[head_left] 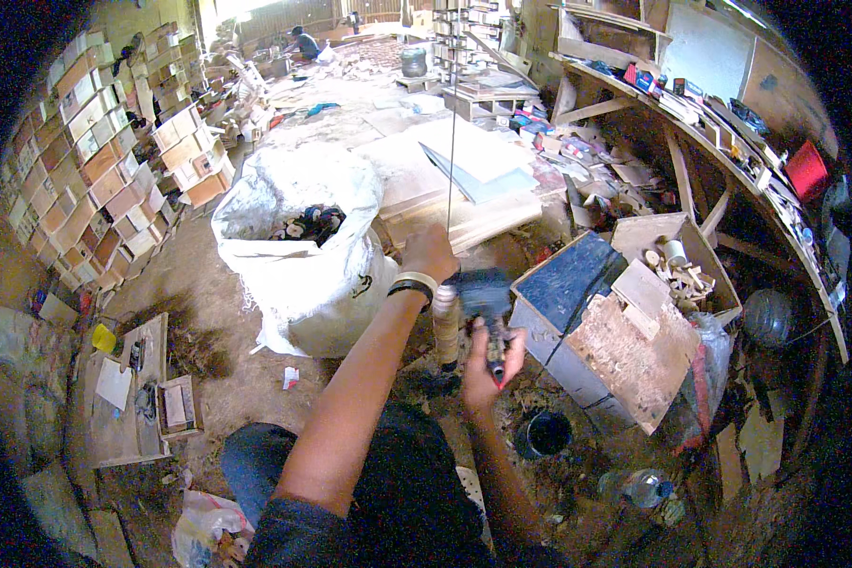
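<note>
My left hand [429,252], with a light band and a dark one at the wrist, reaches out in front of me, its fingers closed. A thin dark cord [452,123] hangs straight down from above and meets this hand; what the fingers hold is hidden. Just below and to the right, my right hand [495,358] is wrapped round a dark hand tool [483,292] with a bulky body, a black lower part and a small red spot; its exact kind is blurred. Between my arms stands a short brown post [446,331] with pale rings at its top, beside the tool.
A white sack [303,298] with dark scraps stands left of my arms. Behind are stacked boards [483,222]. To the right are a grey-sided box [577,355], a wooden crate of offcuts [719,284], and a long cluttered bench [729,156]. A black cup [543,434] stands low right.
</note>
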The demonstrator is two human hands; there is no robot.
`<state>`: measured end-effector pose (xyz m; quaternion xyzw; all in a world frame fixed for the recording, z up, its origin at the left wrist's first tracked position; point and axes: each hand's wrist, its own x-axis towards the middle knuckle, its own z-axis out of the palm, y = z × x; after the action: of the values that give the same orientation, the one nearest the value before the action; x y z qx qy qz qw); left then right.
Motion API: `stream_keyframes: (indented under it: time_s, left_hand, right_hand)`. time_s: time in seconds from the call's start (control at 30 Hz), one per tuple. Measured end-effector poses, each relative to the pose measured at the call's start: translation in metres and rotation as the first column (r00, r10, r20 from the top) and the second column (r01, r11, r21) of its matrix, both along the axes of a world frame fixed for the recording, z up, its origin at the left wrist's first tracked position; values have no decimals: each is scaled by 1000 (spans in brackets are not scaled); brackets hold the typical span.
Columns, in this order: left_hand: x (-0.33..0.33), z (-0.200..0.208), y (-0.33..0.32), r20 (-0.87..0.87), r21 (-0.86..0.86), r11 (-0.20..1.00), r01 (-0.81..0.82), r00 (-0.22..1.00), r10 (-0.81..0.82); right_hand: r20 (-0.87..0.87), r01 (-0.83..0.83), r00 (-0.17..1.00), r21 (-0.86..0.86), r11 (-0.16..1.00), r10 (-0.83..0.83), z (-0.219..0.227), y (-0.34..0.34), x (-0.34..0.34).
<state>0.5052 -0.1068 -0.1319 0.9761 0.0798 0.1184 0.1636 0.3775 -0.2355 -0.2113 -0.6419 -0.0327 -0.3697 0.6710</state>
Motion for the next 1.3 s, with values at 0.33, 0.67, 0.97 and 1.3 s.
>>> stream_keyframes:
  time_s: [0.33,0.67,0.97,1.3]
  left_hand:
    - [-2,-2,0,24,-33,998,-48,999,49]
    - [4,-6,10,-32,-11,996,-83,996,83]
    - [4,-8,18,13,-134,991,-28,999,30]
    - [-3,0,18,27,-83,997,3,1000,-1]
  right_hand:
    - [-83,-39,995,231,972,59,-22,-4,8]
    - [-58,-121,991,48,992,124,-8,2,-4]
    - [44,-215,974,-150,965,224,-5,0,-9]
    - [-75,-454,891,-134,881,448,-27,-20,3]
